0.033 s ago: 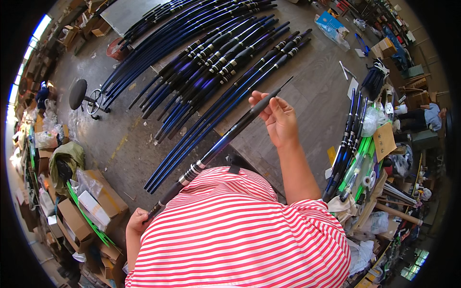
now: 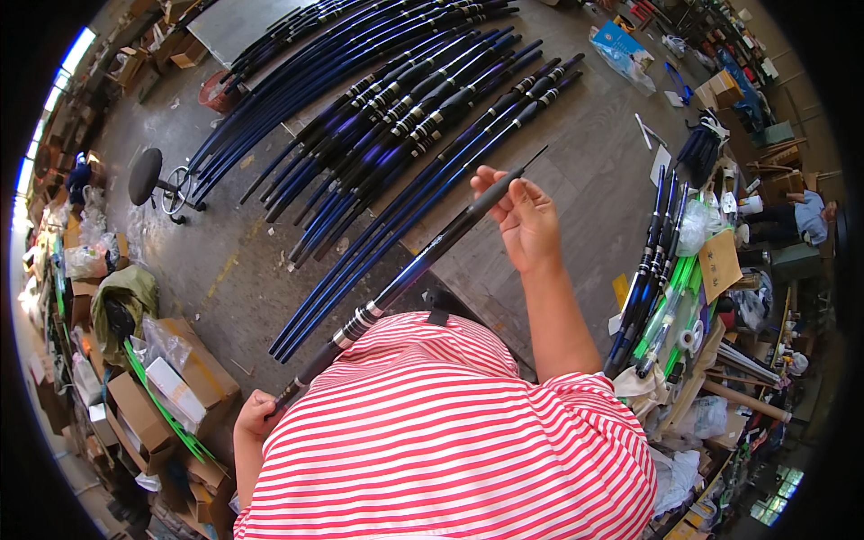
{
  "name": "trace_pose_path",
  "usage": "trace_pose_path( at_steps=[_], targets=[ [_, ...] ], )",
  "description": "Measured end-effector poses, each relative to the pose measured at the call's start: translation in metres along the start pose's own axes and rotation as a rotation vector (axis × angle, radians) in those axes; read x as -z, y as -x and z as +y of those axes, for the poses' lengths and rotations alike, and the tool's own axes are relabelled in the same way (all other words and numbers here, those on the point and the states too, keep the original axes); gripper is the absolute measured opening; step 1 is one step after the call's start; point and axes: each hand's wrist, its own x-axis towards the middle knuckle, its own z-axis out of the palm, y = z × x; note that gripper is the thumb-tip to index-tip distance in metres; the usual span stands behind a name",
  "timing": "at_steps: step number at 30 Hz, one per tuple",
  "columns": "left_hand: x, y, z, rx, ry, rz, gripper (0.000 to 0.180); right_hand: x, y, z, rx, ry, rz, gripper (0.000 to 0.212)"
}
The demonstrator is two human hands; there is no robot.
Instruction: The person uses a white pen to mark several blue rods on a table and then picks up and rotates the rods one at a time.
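Observation:
A dark fishing rod (image 2: 408, 274) with a blue sheen and silver rings slants across the front of my body, from lower left to upper right. My left hand (image 2: 256, 413) is closed round its lower end, beside my striped shirt. Near the upper end, my right hand (image 2: 525, 219) grips the grey tapered section between thumb and fingers, palm partly turned up. A thin dark tip (image 2: 536, 157) sticks out beyond that hand. Past the rod, many similar rods (image 2: 387, 117) lie side by side in curved-looking rows on the floor.
A round black stool (image 2: 146, 176) stands at the left, near a red basket (image 2: 215, 93). Cardboard boxes (image 2: 139, 414) crowd the lower left. On the right lie more rods (image 2: 650, 261), green tubes (image 2: 670, 310) and plastic wrapping. Another person (image 2: 807, 219) is at the far right.
My right hand and the upper end of the fishing rod have shifted very slightly right and nearer. Both hands keep their hold.

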Motion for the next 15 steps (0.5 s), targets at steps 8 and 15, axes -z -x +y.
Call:
trace_pose_path(
  at_steps=[8, 15],
  targets=[
    [0.035, 0.022, -0.004, 0.018, -0.031, 0.004, 0.047, 0.031, -0.017, -0.014, 0.036, -0.04, 0.17, 0.025],
    [0.038, 0.026, 0.002, 0.058, -0.034, 0.048, 0.049, 0.041, -0.017, -0.008, 0.014, -0.013, 0.274, 0.023]
  ],
)
